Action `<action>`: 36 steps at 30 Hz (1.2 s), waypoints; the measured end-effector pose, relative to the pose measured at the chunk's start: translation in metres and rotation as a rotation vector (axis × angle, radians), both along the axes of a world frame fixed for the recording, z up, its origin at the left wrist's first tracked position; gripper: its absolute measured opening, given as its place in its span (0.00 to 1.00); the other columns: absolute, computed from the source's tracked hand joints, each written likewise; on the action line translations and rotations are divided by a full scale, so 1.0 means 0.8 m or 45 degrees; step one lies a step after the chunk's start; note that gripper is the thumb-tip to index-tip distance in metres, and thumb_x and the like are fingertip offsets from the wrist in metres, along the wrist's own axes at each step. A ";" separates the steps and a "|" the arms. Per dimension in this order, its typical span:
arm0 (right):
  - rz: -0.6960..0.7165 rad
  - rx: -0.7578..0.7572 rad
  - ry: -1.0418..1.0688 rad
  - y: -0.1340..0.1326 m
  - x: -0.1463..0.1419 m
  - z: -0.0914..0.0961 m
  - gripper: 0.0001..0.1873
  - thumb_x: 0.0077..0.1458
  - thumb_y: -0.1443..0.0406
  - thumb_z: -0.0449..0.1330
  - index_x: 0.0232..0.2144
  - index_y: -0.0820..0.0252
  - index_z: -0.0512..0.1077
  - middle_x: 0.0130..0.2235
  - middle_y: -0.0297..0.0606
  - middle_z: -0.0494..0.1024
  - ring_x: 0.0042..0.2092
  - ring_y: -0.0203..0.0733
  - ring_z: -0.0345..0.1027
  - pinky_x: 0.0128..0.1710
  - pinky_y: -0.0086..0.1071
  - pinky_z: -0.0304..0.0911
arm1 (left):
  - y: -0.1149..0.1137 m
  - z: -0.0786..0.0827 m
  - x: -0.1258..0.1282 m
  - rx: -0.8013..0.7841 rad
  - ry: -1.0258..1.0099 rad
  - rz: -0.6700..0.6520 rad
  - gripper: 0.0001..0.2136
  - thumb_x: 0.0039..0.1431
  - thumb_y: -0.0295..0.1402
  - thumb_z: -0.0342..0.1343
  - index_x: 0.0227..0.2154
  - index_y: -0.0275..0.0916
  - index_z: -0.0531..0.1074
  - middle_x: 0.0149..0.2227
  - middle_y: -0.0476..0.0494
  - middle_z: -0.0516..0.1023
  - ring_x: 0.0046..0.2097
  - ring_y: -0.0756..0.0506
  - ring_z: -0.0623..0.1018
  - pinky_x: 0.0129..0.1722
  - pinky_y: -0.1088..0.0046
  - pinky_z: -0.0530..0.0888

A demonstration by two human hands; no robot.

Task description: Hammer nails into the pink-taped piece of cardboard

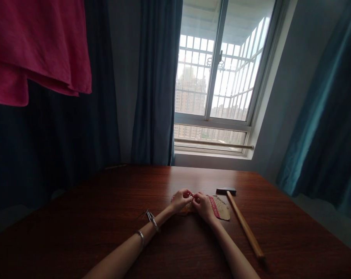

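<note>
A flat tan piece (222, 211) with a rounded end, a red patterned band and rows of small dark marks lies on the table under my hands. My left hand (181, 201) is over its left part, thumb and fingers pinched together. My right hand (203, 206) rests over its middle, also pinched, with its fingertips meeting those of the left. Whatever small thing sits between the fingertips is too small to make out. Much of the piece's middle is hidden by the hands.
Right of my hands lies a hammer (245, 224) with a wooden handle and dark head. Several thin metal tools (148, 215) lie beside my left wrist. The brown wooden table (105, 232) reaches toward a barred window (216, 77). Pink cloth (41, 46) hangs at upper left.
</note>
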State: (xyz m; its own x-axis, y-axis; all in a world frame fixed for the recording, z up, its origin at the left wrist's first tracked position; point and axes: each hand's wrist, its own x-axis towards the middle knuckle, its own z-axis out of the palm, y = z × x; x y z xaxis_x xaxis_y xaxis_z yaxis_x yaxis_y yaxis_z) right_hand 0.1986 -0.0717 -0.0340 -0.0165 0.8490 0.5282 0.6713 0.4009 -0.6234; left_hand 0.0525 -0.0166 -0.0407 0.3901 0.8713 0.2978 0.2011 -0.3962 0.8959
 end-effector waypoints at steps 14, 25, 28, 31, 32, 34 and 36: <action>0.064 0.019 0.060 0.000 0.000 -0.004 0.09 0.49 0.68 0.54 0.26 0.57 0.75 0.31 0.36 0.74 0.32 0.38 0.69 0.34 0.29 0.63 | 0.006 0.001 0.000 -0.075 -0.055 -0.038 0.13 0.44 0.38 0.61 0.28 0.32 0.76 0.30 0.41 0.78 0.35 0.45 0.76 0.36 0.74 0.70; -0.285 -0.085 -0.117 -0.004 0.068 0.029 0.16 0.49 0.66 0.52 0.41 0.63 0.72 0.42 0.47 0.74 0.43 0.46 0.69 0.43 0.34 0.62 | 0.004 0.000 0.000 -0.073 0.020 0.059 0.10 0.43 0.35 0.60 0.28 0.33 0.75 0.31 0.41 0.79 0.35 0.45 0.76 0.36 0.74 0.70; -0.636 -0.304 -0.416 -0.025 0.113 0.040 0.19 0.49 0.65 0.52 0.43 0.64 0.71 0.43 0.54 0.73 0.45 0.53 0.67 0.46 0.40 0.58 | 0.002 0.002 0.000 -0.078 0.021 0.064 0.10 0.43 0.35 0.60 0.27 0.34 0.75 0.31 0.42 0.79 0.35 0.45 0.76 0.36 0.74 0.70; -0.870 -0.599 -0.579 -0.054 0.148 0.042 0.22 0.50 0.63 0.52 0.48 0.65 0.67 0.43 0.59 0.72 0.44 0.57 0.68 0.43 0.43 0.58 | 0.000 0.004 0.001 -0.083 0.015 0.073 0.10 0.43 0.35 0.59 0.27 0.34 0.75 0.30 0.42 0.79 0.36 0.44 0.76 0.37 0.74 0.70; -0.925 -0.692 -0.592 -0.063 0.157 0.042 0.23 0.50 0.62 0.52 0.47 0.67 0.67 0.43 0.61 0.71 0.44 0.58 0.69 0.42 0.43 0.59 | 0.000 0.004 0.001 -0.082 0.015 0.073 0.10 0.42 0.35 0.59 0.27 0.34 0.75 0.30 0.42 0.79 0.36 0.44 0.76 0.37 0.73 0.70; -0.976 -0.827 -0.561 -0.080 0.170 0.039 0.23 0.49 0.60 0.52 0.46 0.68 0.66 0.44 0.63 0.71 0.44 0.60 0.69 0.38 0.42 0.61 | -0.001 0.005 0.001 -0.075 0.016 0.073 0.10 0.42 0.35 0.59 0.27 0.34 0.75 0.30 0.42 0.79 0.37 0.44 0.76 0.38 0.73 0.70; -0.957 -0.906 -0.504 -0.093 0.177 0.035 0.23 0.50 0.58 0.51 0.44 0.67 0.67 0.44 0.62 0.72 0.44 0.59 0.70 0.36 0.41 0.62 | -0.001 0.005 0.001 -0.071 0.013 0.071 0.10 0.42 0.35 0.59 0.27 0.34 0.75 0.30 0.42 0.79 0.37 0.44 0.76 0.38 0.72 0.70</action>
